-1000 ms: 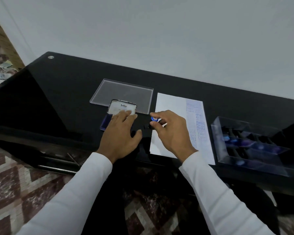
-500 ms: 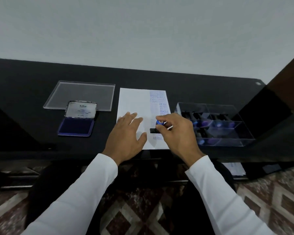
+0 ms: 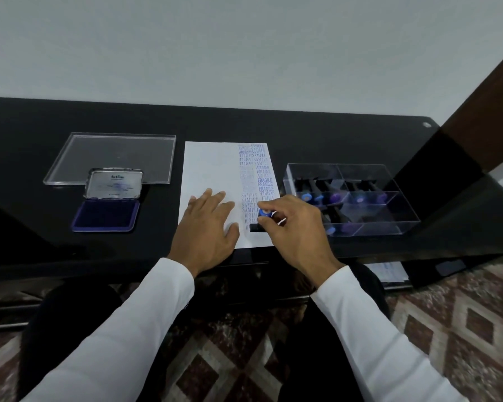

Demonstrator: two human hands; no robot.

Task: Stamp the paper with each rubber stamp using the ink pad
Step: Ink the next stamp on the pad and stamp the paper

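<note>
The right hand [image 3: 295, 227] pinches a rubber stamp [image 3: 262, 219] by its blue-capped handle, and the stamp's dark base looks to be down on the paper [image 3: 212, 169] near the table's front edge, at the foot of the printed columns. The left hand [image 3: 208, 227] lies flat on the sheet with its fingers straight, just beside the stamp on its left, pinning the paper.

The base's long axis runs parallel to the table's front edge, in line with the rows of words already printed above it. What happens next turns on this: the stamp is directly under the right hand, so pressing and lifting should be straight up and down.

The open ink pad [image 3: 105, 213] sits well apart toward the left edge. The clear box [image 3: 389, 192] with the other stamps stands near the right hand.
</note>
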